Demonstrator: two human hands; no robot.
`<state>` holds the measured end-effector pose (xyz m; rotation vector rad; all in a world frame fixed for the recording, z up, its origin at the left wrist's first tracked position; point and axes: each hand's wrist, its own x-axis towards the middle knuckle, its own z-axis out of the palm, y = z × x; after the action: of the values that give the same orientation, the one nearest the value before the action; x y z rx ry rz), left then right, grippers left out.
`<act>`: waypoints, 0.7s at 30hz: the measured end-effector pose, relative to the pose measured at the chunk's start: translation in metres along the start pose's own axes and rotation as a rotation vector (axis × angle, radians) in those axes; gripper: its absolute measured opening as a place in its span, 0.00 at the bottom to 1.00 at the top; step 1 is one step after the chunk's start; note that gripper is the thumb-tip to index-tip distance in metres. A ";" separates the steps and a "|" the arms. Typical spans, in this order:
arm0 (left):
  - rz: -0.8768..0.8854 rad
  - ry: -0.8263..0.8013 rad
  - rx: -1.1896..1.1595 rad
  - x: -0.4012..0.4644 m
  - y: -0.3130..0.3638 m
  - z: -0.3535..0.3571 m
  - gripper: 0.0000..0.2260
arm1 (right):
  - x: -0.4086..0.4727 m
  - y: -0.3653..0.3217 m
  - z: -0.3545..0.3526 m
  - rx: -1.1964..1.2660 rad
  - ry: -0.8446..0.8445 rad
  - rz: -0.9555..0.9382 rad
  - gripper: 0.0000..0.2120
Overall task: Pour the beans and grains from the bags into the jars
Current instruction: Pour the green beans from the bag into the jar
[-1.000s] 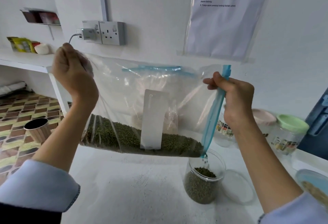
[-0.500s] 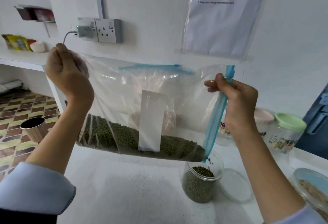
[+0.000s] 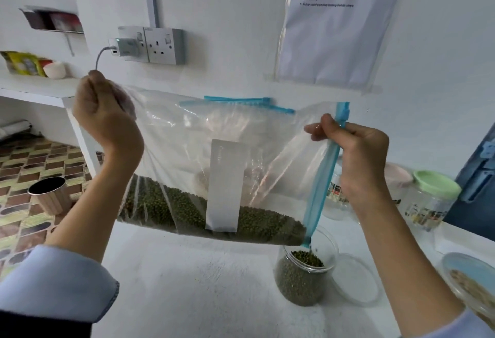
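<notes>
- Head view: the left hand point(image 3: 107, 120) is fisted round the bottom corner of a clear zip bag point(image 3: 214, 155), holding it high.
- The right hand point(image 3: 359, 161) pinches the bag's blue zip strip point(image 3: 321, 182) near the mouth.
- Green mung beans point(image 3: 187, 209) lie along the bag's lower edge, sloping towards the mouth.
- An open jar point(image 3: 305, 276), partly filled with beans, stands on the white counter point(image 3: 187, 284) just below that corner; its clear lid point(image 3: 356, 281) lies beside it.
</notes>
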<state>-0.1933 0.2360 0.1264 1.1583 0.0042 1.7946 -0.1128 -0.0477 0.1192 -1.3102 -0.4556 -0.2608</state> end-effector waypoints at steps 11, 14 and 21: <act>-0.085 0.003 0.037 0.001 -0.004 -0.006 0.18 | -0.003 -0.001 0.000 -0.013 -0.024 0.035 0.08; -0.102 0.018 0.007 0.004 -0.003 -0.007 0.17 | -0.003 -0.002 -0.001 0.013 0.021 0.023 0.09; -0.094 -0.005 0.006 0.003 0.001 -0.005 0.17 | -0.005 -0.001 -0.002 0.019 0.003 0.036 0.09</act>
<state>-0.1978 0.2399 0.1269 1.1489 0.0603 1.7101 -0.1178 -0.0503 0.1175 -1.2977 -0.4311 -0.2277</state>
